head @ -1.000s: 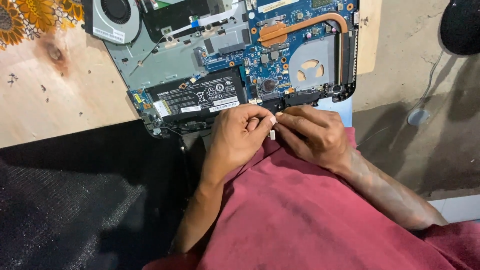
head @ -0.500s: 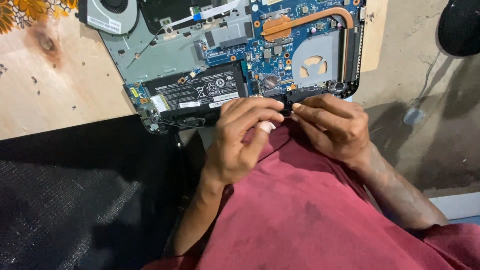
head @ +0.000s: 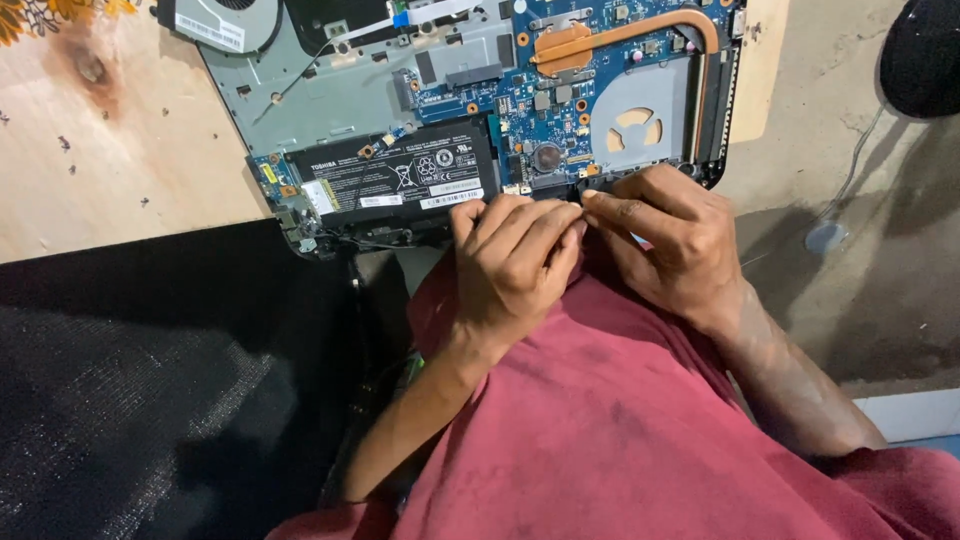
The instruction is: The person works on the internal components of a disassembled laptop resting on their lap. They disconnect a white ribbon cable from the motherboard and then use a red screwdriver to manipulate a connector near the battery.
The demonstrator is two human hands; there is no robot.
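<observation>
An opened laptop base (head: 330, 100) lies on a pale wooden table, overhanging its near edge. It shows a black battery (head: 395, 175), a blue circuit board (head: 560, 100), a copper heat pipe (head: 640, 25) and a fan (head: 215, 20). My left hand (head: 515, 265) is curled, its fingertips resting against the near edge of the laptop beside the battery. My right hand (head: 670, 240) pinches thumb and forefinger at the black near edge, just below the board. The fingertips of both hands almost touch. Anything small between them is hidden.
The wooden table (head: 100, 150) has a dark knot at its far left. A black mesh surface (head: 130, 390) fills the lower left. My red shirt (head: 600, 420) covers the lower middle. A concrete floor with a thin cable (head: 850, 180) and a dark round object (head: 925, 55) lies to the right.
Both hands have moved up to the laptop's near edge. A small white piece seen between the fingertips before no longer shows. The view has tilted slightly downward.
</observation>
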